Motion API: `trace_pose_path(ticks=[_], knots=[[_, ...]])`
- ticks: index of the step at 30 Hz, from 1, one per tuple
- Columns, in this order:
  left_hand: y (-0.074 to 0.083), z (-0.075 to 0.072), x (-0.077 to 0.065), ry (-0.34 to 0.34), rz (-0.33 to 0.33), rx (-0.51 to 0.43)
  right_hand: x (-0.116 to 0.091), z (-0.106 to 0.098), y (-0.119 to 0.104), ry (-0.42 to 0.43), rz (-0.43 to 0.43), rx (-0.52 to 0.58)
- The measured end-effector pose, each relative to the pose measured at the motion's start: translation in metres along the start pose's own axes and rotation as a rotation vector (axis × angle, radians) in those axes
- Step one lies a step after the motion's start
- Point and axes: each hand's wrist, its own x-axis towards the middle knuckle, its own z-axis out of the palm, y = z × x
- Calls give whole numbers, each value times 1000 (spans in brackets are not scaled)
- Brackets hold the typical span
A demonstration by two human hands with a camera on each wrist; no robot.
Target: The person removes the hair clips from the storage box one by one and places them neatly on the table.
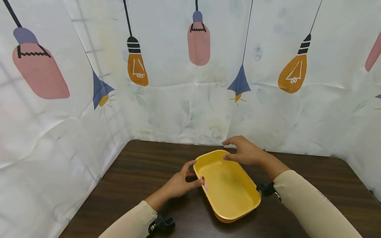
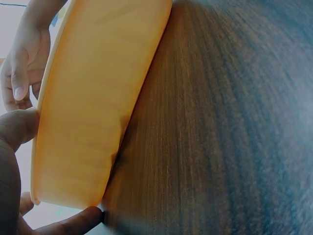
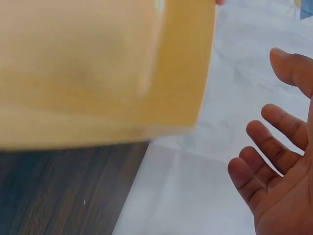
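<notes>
A yellow rectangular plastic tray point(image 1: 230, 185) with rounded corners sits at an angle on the table. My left hand point(image 1: 181, 183) holds its left side, thumb over the rim and fingers along the outer wall near the far-left corner. In the left wrist view, one fingertip point(image 2: 90, 215) reaches the bottom edge of the tray point(image 2: 93, 107). A small red and pink spot shows by the left thumb tip. My right hand point(image 1: 245, 150) hovers at the tray's far end, fingers spread. The right wrist view shows that hand point(image 3: 279, 181) apart from the tray point(image 3: 181, 63), holding nothing.
The dark wood-grain table point(image 1: 156, 156) extends around the tray. White sheeting printed with hanging lamps point(image 1: 171, 107) stands behind the table's far edge and along the left. Each forearm carries a black strap device point(image 1: 163, 223) at the wrist.
</notes>
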Motion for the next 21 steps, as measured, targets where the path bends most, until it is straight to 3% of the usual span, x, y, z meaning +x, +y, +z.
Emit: trace_pose_path(ticks=[14, 21], knots=[[1, 0, 1, -7, -2, -4, 16, 28, -11, -62, -56, 41], [-2, 0, 1, -17, 7, 2, 20, 43, -16, -108, -45, 65]])
